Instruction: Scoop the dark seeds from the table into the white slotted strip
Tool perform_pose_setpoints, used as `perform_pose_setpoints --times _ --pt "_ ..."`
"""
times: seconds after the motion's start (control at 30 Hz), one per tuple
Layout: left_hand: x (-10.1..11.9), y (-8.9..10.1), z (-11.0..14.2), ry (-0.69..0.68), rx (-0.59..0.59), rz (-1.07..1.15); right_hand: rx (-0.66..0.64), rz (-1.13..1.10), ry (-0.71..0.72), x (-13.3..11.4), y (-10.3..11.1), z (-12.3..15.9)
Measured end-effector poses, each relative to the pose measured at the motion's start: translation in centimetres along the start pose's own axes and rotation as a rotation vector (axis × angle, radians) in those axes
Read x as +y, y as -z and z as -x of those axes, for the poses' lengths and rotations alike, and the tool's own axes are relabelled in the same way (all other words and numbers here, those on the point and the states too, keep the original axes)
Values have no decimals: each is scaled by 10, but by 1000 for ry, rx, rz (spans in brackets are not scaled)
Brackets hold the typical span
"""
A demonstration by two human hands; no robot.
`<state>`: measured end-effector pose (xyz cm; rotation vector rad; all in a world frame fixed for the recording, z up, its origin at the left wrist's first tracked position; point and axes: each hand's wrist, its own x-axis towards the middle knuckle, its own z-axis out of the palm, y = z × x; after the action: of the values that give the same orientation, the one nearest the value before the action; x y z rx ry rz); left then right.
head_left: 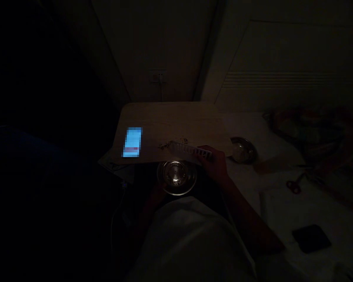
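Observation:
The scene is very dark. My right hand [216, 162] is closed around one end of a long, pale strip [186, 149] with a row of slots, whose exact kind I cannot make out. Its far end lies by small dark crumbs [164, 146] near the front edge of the wooden table [170, 117]. Just below that edge is a shiny metal bowl [176, 192] with a wide rim and dark specks inside. My left hand [159, 192], barely lit, grips the bowl at its left side.
A glowing phone [132, 141], blurred out, lies on the table's left part. To the right stand another metal bowl [242, 150], red-handled scissors [294, 187] and a dark flat object [312, 238] on a pale surface. A wall socket [158, 76] with a cable is behind the table.

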<state>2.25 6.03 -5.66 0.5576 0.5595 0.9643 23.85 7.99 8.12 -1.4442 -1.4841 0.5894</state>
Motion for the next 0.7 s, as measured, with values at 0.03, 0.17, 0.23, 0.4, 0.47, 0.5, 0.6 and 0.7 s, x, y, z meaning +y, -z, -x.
perform_pose_setpoints --times 0.03,0.17,0.23,0.4,0.47,0.5,0.6,0.7 --pt "0 1 0 0 1 2 8 2 -3 0 0 0" --pt "-6 6 1 22 36 5 15 34 0 0 -1 -1" --pt "-8 9 2 31 55 3 10 38 10 -1 -1 -1" --pt "-9 10 4 31 79 3 3 21 17 -2 -2 0" --pt "-7 7 5 30 69 9 -1 12 19 -2 -2 0" --pt "-5 5 5 29 59 13 -4 6 19 -3 -3 0" --pt "0 -2 4 12 25 25 -14 -4 19 -3 -4 0" --pt "3 -6 2 -1 5 31 -34 -8 25 -4 -5 0"
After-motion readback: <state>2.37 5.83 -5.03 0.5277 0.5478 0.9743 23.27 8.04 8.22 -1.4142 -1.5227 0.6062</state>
